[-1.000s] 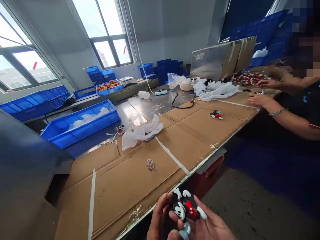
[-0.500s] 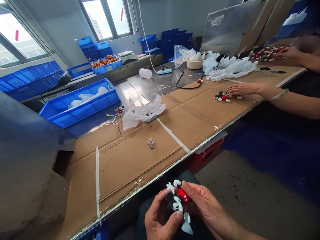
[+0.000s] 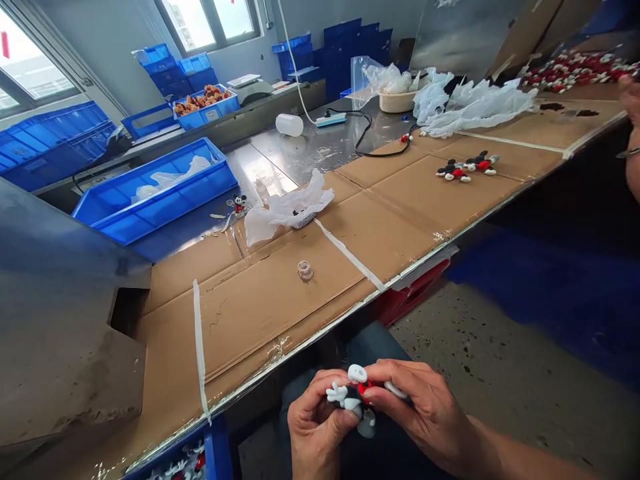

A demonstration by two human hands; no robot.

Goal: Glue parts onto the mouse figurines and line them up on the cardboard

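Over my lap, both hands grip one small mouse figurine [image 3: 367, 392] with white hands and feet, red shorts and dark parts. My left hand [image 3: 320, 417] pinches its upper part between thumb and fingers; much of the head is covered. My right hand [image 3: 420, 400] holds it round the red shorts and legs, with one white foot showing above the fingers and another beside them. A greyish piece hangs below the figurine, partly hidden by my left thumb. Ahead on the cardboard sits a small round pot [image 3: 305, 270].
Two mouse figurines lie together [image 3: 467, 167] on the cardboard table cover [image 3: 260, 320]. Crumpled white plastic [image 3: 287, 217], a standing figurine [image 3: 239, 204] and a blue bin [image 3: 160, 193] are farther back. Below the edge, a blue crate [image 3: 215, 447] holds figurine parts. A person's hand [image 3: 631, 107] is far right.
The figurine has been turned in my hands, so its face no longer shows. At the right, the other person's hand has left the two figurines, which now lie uncovered. The view has shifted slightly.
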